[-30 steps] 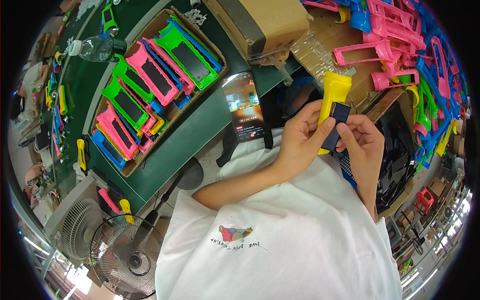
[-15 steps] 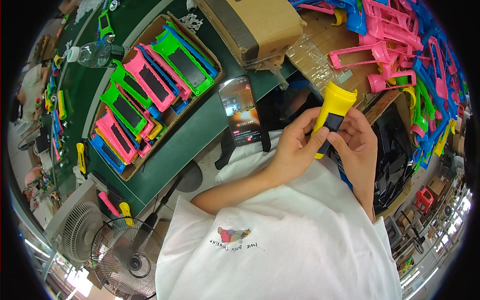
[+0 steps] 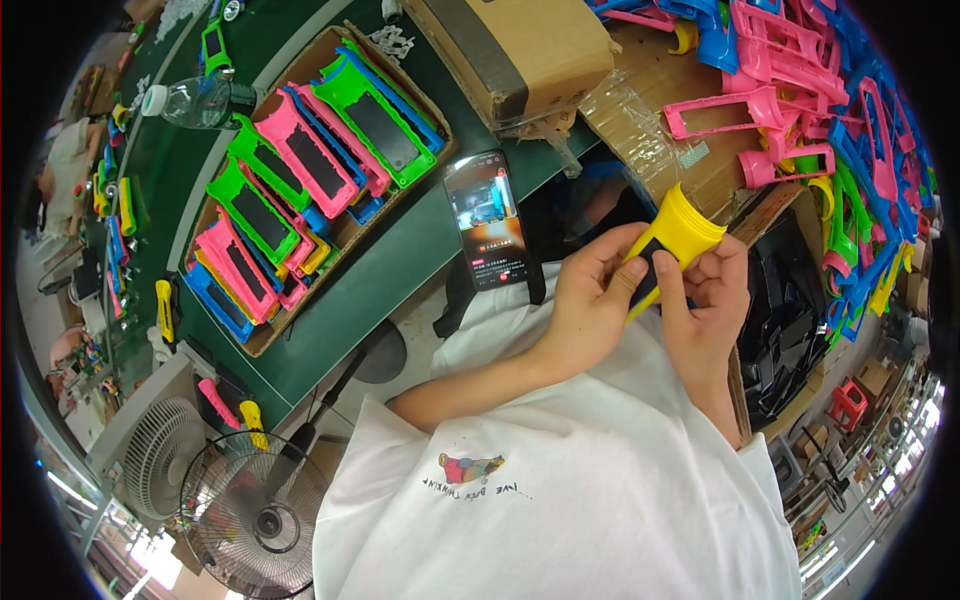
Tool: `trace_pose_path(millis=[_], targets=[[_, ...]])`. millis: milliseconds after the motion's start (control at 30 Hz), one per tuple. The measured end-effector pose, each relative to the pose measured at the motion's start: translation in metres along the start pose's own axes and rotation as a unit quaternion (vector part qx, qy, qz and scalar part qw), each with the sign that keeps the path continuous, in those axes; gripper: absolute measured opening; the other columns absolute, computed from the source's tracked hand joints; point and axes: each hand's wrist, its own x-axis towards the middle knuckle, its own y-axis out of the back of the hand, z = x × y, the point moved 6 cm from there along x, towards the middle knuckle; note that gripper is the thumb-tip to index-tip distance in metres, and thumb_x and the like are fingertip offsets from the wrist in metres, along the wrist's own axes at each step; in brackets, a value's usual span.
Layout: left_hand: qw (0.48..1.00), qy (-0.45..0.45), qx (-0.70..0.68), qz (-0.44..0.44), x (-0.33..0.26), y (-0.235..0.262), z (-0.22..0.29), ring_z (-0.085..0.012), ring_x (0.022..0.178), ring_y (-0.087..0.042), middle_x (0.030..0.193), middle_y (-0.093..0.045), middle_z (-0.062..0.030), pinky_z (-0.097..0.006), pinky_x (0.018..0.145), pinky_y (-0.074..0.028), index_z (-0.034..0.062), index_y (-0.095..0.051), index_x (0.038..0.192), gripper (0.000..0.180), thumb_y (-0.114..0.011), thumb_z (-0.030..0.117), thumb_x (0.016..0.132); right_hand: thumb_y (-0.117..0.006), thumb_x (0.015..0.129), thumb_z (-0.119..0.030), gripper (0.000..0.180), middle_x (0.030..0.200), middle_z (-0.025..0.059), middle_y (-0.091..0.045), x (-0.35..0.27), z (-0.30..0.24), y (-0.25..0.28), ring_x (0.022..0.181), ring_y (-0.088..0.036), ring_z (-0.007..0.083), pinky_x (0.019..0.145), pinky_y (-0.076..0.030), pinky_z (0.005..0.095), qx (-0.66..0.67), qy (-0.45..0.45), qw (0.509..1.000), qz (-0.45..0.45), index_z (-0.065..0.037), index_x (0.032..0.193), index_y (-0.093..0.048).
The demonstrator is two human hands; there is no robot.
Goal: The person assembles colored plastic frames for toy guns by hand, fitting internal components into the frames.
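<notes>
Two hands hold one yellow torch body (image 3: 668,244): left hand (image 3: 585,305) pinches its dark panel (image 3: 648,272), right hand (image 3: 708,310) steadies. Press the panel in straight, thumbs flat.

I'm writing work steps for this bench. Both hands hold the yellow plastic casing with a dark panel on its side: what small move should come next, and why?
Probably press the dark panel flat into the yellow casing with the thumbs. The left hand and right hand both grip the casing, thumb tips resting on the panel, which appears to lie along its side; whether it is fully seated cannot be told.
</notes>
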Motion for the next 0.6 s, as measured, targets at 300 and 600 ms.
trace_pose_path(millis=[300,600], targets=[[0.96,-0.109,0.256,-0.007,-0.01,0.005,0.016,-0.0111,0.105,-0.06,0.117,-0.064,-0.0064,-0.026,0.094,-0.048,-0.0049,-0.055,0.132,0.034,-0.063,0.006,0.101,-0.065,0.098,-0.007,0.045,0.111,0.0162,-0.069,-0.004,0.01,0.005,0.099,-0.069,0.0166,0.086,-0.055,0.0307,0.018,0.028,0.999,-0.025,0.002,0.133,-0.039],[0.996,-0.083,-0.046,0.0,-0.017,0.013,0.032,-0.0147,0.108,-0.062,0.118,-0.063,-0.0078,-0.028,0.095,-0.049,0.0012,-0.045,0.139,0.047,-0.067,0.007,0.098,-0.076,0.086,-0.003,0.026,0.097,0.0058,-0.068,-0.006,0.007,-0.01,0.088,-0.066,0.0129,0.079,-0.054,0.0262,0.09,-0.041,0.969,-0.226,0.001,0.109,-0.065]])
